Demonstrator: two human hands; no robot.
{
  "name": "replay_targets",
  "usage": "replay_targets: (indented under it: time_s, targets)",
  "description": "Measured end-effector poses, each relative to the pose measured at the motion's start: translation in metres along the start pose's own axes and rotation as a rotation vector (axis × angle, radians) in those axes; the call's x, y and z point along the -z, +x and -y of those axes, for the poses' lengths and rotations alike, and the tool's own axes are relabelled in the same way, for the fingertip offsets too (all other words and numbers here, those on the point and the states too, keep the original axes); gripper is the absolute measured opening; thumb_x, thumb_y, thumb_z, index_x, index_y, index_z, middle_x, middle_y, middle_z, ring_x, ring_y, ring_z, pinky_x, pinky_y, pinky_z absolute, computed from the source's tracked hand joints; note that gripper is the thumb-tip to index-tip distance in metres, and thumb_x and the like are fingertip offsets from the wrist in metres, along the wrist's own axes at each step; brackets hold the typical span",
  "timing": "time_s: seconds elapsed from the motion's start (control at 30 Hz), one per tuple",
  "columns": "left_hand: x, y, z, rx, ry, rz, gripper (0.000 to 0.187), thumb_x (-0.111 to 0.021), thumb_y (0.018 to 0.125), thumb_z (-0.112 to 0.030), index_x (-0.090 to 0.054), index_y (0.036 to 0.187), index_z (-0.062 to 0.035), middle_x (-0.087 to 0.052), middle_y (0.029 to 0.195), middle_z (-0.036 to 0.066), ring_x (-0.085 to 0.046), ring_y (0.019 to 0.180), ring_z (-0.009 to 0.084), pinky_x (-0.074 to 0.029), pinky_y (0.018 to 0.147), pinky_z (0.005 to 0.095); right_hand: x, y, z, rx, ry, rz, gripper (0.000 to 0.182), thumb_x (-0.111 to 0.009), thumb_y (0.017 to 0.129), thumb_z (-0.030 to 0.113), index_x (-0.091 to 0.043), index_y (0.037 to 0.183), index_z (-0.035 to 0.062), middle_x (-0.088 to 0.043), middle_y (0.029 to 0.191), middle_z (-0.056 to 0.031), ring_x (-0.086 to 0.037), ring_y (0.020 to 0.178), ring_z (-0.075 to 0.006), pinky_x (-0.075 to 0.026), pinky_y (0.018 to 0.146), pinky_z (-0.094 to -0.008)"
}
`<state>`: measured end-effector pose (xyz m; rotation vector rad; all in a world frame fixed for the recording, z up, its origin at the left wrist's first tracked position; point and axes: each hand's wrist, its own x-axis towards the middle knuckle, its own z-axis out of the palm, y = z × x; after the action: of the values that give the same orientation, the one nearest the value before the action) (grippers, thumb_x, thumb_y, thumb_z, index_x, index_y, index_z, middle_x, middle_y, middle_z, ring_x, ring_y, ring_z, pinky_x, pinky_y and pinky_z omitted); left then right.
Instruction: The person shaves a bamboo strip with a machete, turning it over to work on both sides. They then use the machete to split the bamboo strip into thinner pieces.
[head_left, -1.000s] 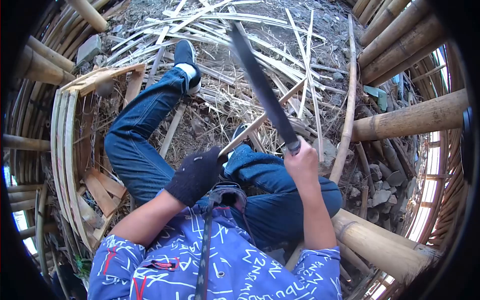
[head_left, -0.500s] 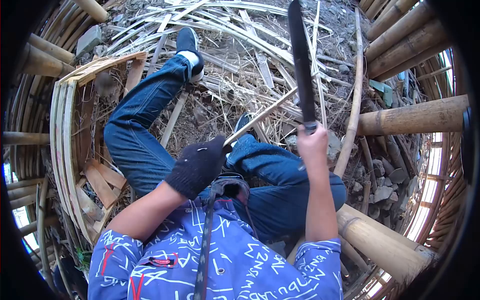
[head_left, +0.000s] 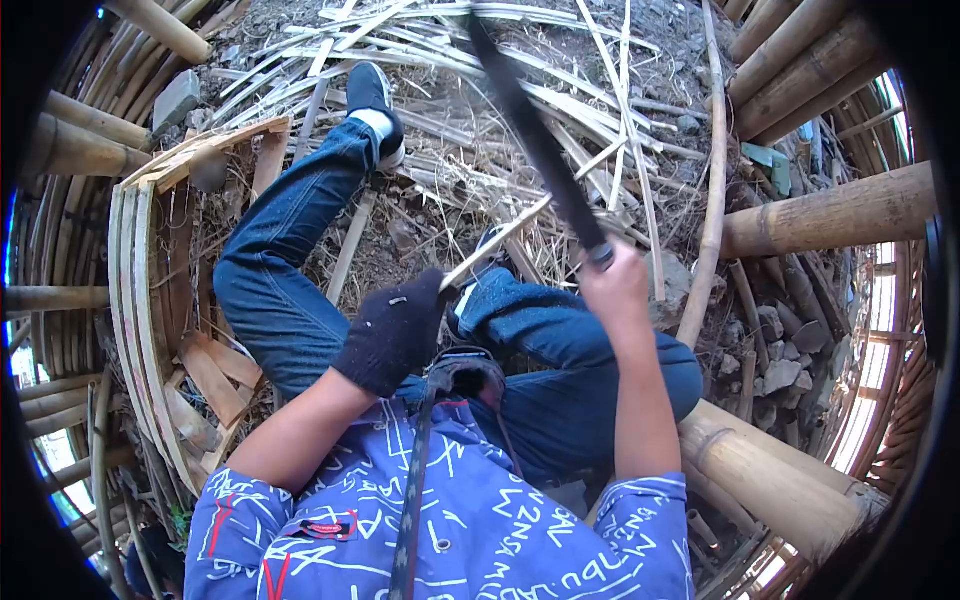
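Dark-gloved L hand (head_left: 390, 335) is closed tight round one end of a pale strip (head_left: 503, 236), which runs out twd 2 o'clock, abt same aim as 0.5 s ago. R hand (head_left: 617, 290), bare, betw. 2 & 3 o'clock from L hand, has its fist round the near end of a long knife (head_left: 541, 140).

Main chg: half a sec ago the knife pointed approx 12 o'clock w/ strip's far end just beside it; now it leans approx 11 o'clock & crosses over the strip in view, much like 1 s ago. Can't tell if the two touch. R hand itself has hardly shifted. Strip's far end is hard to sort from the loose strips (head_left: 440, 58) on the ground, approx 12 o'clock in view.

Abt unchanged: bent legs (head_left: 285, 325), L shoe (head_left: 370, 90) at 11 o'clock; wooden frame (head_left: 140, 300) at 9; stones (head_left: 780, 378) betw. 3 & 4; thick bamboo pole (head_left: 765, 470) at 4.
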<state>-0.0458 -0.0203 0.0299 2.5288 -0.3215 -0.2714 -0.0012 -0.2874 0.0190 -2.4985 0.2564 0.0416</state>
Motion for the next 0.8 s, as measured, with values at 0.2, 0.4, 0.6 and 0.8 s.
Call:
replay_targets:
  time_s: [0.2, 0.4, 0.6, 0.8]
  targets:
    - [-0.009, 0.01, -0.006, -0.021, -0.003, -0.046, 0.014, -0.058, 0.089, -0.019, -0.054, 0.096, -0.0072, -0.059, 0.067, 0.022, -0.061, 0.065, 0.0408, -0.046, 0.055, 0.0492, -0.01, -0.014, 0.015, 0.057, -0.081, 0.017, 0.017, -0.063, 0.075, 0.012, -0.062, 0.087, -0.0013, -0.064, 0.076, -0.0248, -0.063, 0.08, -0.0422, -0.049, 0.069, -0.047]
    - [0.005, -0.001, 0.0, 0.012, 0.091, -0.066, 0.011, -0.059, 0.089, -0.017, -0.054, 0.091, -0.0077, -0.059, 0.066, 0.019, -0.06, 0.064, 0.0397, -0.046, 0.053, 0.0473, 0.011, 0.009, 0.004, -0.091, 0.038, -0.075, 0.02, -0.065, 0.078, 0.015, -0.064, 0.091, -0.0003, -0.065, 0.078, -0.0224, -0.065, 0.08, -0.0398, -0.05, 0.07, -0.0456]
    - [0.002, 0.003, -0.017, 0.069, -0.01, -0.03, 0.012, -0.057, 0.087, -0.016, -0.054, 0.09, -0.0056, -0.059, 0.07, 0.022, -0.061, 0.071, 0.0418, -0.046, 0.06, 0.0496, 0.034, 0.018, -0.004, -0.072, 0.006, -0.189, 0.021, -0.066, 0.079, 0.016, -0.064, 0.089, -0.0016, -0.066, 0.077, -0.0214, -0.065, 0.078, -0.0392, -0.05, 0.069, -0.0442]
    - [0.006, 0.002, -0.023, 0.035, -0.164, 0.078, 0.017, -0.052, 0.09, -0.017, -0.057, 0.097, -0.0018, -0.06, 0.08, 0.026, -0.059, 0.079, 0.0446, -0.046, 0.066, 0.0505, 0.056, 0.027, -0.004, -0.016, -0.018, -0.326, 0.016, -0.065, 0.078, 0.014, -0.062, 0.085, -0.0005, -0.065, 0.071, -0.0205, -0.065, 0.073, -0.0393, -0.051, 0.066, -0.0446]
